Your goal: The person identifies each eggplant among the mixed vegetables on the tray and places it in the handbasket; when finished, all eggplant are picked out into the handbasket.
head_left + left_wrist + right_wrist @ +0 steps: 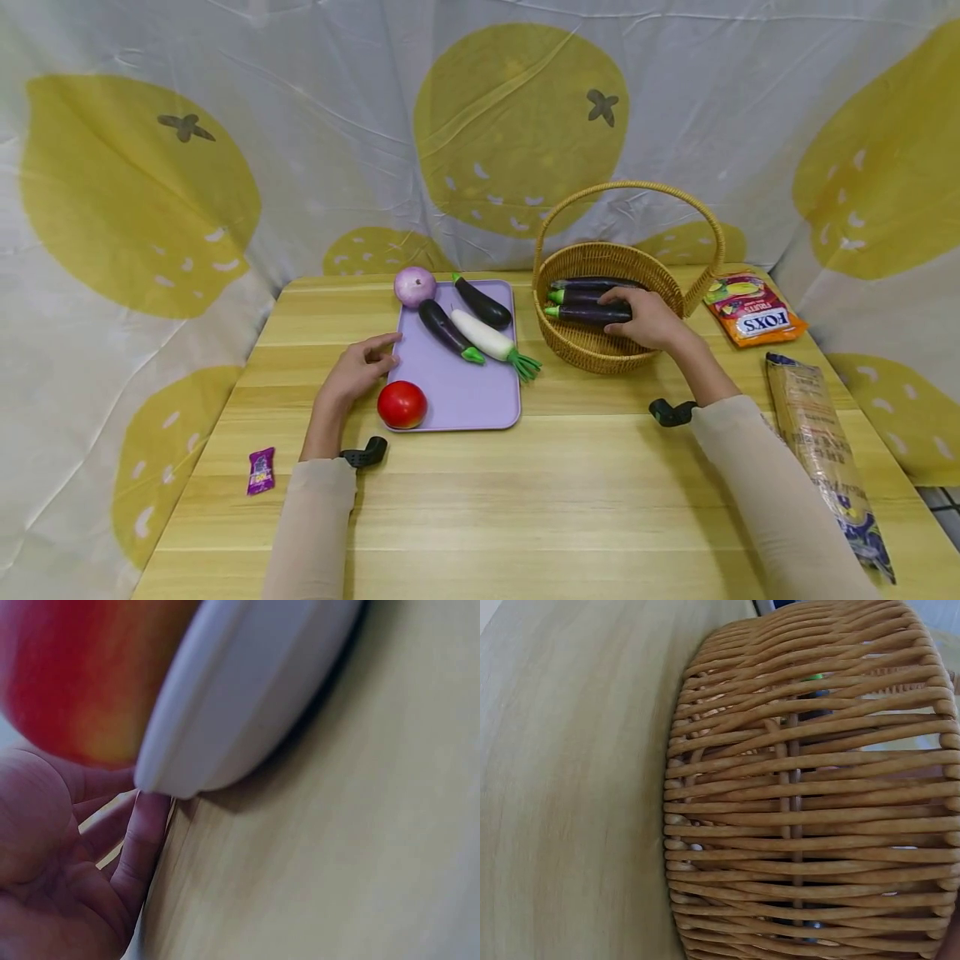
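In the head view, my right hand (pixel 651 320) reaches into a wicker basket (pixel 592 360) and grips the right end of the nearest eggplant (pixel 585 314), thumb on its near side and fingers over the far side. Two more eggplants lie behind it. The right wrist view shows only the woven basket wall (pixel 810 817); the hand is mostly hidden behind it. My left hand (pixel 356 368), fingers relaxed, touches the left edge of a lilac tray (pixel 457 404). In the left wrist view a fingertip sits at the tray's rim (pixel 217 712), below a red tomato (pixel 82 675).
On the tray are a purple onion (pixel 415 287), two small eggplants (pixel 448 331) and a white radish (pixel 483 335), its green top over the right edge. A FOX'S candy bag (pixel 753 308) and a long brown package (pixel 821 450) lie right; a purple wrapped sweet (pixel 261 471) lies left.
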Demonstrator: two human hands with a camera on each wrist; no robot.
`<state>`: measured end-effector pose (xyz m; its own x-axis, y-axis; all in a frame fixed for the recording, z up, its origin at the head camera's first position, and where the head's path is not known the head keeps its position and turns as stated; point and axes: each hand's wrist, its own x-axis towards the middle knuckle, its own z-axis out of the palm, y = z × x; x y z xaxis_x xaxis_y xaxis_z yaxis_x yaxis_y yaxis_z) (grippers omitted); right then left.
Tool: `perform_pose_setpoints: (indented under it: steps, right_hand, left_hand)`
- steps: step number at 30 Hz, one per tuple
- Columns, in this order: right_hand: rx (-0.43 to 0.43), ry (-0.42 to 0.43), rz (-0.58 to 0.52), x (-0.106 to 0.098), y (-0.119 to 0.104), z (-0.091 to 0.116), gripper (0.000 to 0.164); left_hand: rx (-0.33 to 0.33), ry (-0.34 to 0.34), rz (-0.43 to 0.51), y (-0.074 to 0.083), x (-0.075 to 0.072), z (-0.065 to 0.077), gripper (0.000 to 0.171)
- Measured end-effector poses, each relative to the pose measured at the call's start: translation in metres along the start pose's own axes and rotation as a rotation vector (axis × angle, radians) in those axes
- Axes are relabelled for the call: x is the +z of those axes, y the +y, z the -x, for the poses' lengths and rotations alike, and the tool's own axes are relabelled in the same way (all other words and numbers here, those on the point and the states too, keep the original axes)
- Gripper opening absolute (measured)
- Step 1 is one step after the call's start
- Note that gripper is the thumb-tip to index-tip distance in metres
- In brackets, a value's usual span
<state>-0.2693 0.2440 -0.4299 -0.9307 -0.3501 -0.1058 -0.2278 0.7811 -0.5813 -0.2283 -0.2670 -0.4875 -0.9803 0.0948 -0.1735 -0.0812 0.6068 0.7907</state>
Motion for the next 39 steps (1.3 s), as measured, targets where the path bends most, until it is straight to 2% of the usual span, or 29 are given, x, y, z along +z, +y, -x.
perform_pose_setpoints:
  steps: [6,12,22,30,34,39]
  right_hand:
    - [0.028,0.011,0.013,0.004,0.003,-0.004,0.048]
    - [0.013,0.038,0.008,0.007,0.004,-0.006,0.053]
    - [-0.002,0.116,-0.023,0.006,0.0,0.001,0.052]
    - [-0.052,0.193,-0.124,0.008,-0.029,0.014,0.051]
    - [-0.111,0.217,-0.185,0.015,-0.047,0.019,0.045]
    - [-0.177,0.227,-0.24,0.029,-0.068,0.021,0.045]
  left_hand:
    - [-0.002,-0.006,-0.007,0.0,-0.001,0.0,0.049]
    - [-0.005,-0.012,0.002,0.0,0.0,-0.001,0.049]
    - [-0.013,-0.003,0.017,-0.001,0.0,0.0,0.048]
    - [-0.004,-0.001,0.011,0.001,-0.001,0.001,0.048]
    - [0.001,0.004,0.006,0.001,-0.001,0.0,0.048]
    - [-0.001,0.003,0.0,0.002,0.0,0.001,0.048]
